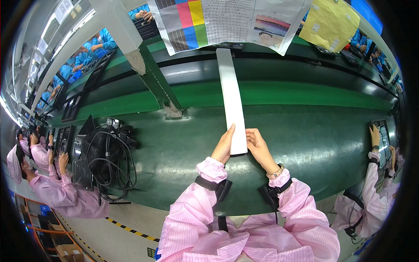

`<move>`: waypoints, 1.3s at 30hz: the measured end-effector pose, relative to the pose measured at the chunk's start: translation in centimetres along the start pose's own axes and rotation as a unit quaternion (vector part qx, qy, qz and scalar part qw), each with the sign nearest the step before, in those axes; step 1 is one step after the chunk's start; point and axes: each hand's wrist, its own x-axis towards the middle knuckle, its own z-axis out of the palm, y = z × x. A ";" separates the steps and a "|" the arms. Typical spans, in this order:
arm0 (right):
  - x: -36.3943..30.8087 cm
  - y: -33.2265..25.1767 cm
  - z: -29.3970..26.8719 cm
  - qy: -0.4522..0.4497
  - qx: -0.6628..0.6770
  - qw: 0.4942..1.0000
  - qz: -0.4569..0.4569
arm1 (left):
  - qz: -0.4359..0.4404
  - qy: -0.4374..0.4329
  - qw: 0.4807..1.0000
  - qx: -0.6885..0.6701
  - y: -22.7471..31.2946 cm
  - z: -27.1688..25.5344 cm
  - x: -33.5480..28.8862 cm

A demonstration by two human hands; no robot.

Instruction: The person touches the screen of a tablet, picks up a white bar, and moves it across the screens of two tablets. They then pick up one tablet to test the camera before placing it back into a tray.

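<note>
A long, narrow white bar point(232, 96) stretches away from me over the green work surface point(183, 144). Its near end lies between my two hands, and its far end reaches to the dark rail under the hanging sheets. I cannot tell whether it is hollow or solid. Along the bar's left side, my left hand point(224, 145) is closed on the edge, thumb pointing forward. On the opposite side my right hand point(259, 147) has its fingers curled against the bar near the same end. Black straps with small dark units circle both my wrists.
A heap of black cables and devices point(109, 153) sits left on the bench. A green post point(159, 83) rises behind it. Printed sheets point(231, 24) and a yellow sheet point(329, 25) hang ahead. Co-workers in pink sit at both sides; at right, a person's hands hold a dark-framed panel point(384, 142).
</note>
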 end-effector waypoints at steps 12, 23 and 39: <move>0.1 0.1 0.0 0.006 -0.004 1.000 -0.006 | 0.012 0.002 1.000 -0.006 0.2 0.4 -0.2; 0.1 0.4 -0.1 0.007 -0.004 1.000 -0.008 | -0.002 -0.007 1.000 0.001 0.3 0.3 -0.2; 0.0 0.0 0.0 0.007 -0.004 1.000 -0.005 | 0.001 -0.013 1.000 0.000 0.3 0.3 -0.2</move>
